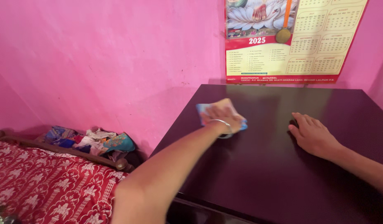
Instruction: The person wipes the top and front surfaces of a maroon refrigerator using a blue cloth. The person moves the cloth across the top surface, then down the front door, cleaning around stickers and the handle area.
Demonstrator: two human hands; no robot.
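My left hand (221,116) presses a small pale cloth with blue edges (224,103) flat onto the dark glossy tabletop (258,166), near its left side. A thin bangle circles that wrist. My right hand (311,133) rests palm down on the same top further right, fingers together, holding nothing. Both arms reach in from the lower edge of the view.
A pink wall stands behind the table, with a wall calendar (291,41) hanging just above its far edge. To the left lies a bed with a red patterned cover (46,186), a wooden headboard rail and a heap of crumpled clothes (96,141) against the wall.
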